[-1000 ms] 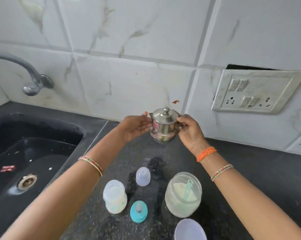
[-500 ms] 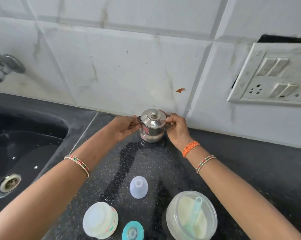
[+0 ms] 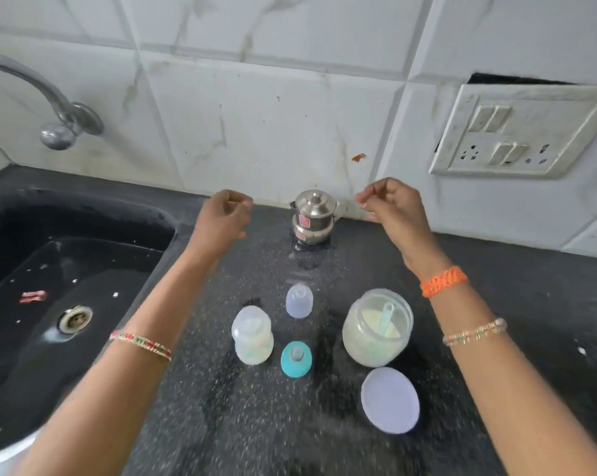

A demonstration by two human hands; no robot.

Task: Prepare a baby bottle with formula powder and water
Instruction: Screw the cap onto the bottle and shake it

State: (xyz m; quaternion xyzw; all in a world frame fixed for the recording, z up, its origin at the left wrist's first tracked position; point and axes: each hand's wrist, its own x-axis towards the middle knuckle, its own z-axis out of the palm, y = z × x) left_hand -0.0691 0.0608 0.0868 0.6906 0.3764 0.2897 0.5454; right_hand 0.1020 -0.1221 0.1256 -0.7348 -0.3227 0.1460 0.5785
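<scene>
Both hands are up off the black counter (image 3: 516,304) with nothing in them; the left hand (image 3: 221,218) hangs just left of the little steel pot (image 3: 313,216), fingers loosely curled in on themselves, and the right hand (image 3: 394,209) hangs just right of it, fingers likewise loosely curled and clear of the handle; the pot stands lidded by the tiled wall, untouched

Nearer to me the bottle's parts sit spread out, none joined to another; the baby bottle (image 3: 252,335) stands upright and uncapped, and whether there is water or powder in it I cannot tell through the cloudy plastic; beside it, to the right, the teal collar with its teat (image 3: 296,359) sits on the counter, and a little behind them the clear cap (image 3: 299,300) stands on its own; the formula jar (image 3: 377,328) is open, pale powder in it and a greenish scoop (image 3: 386,321) stuck in the powder; its round lid (image 3: 390,400) lies flat just in front of it

As I judge it, this is early to middling: everything is opened and laid ready, the pot put down within reach, but the measuring of powder, the joining of teat to bottle and the shaking all look undone; the sink (image 3: 77,321) and tap (image 3: 55,111) lie off to the left, idle
</scene>
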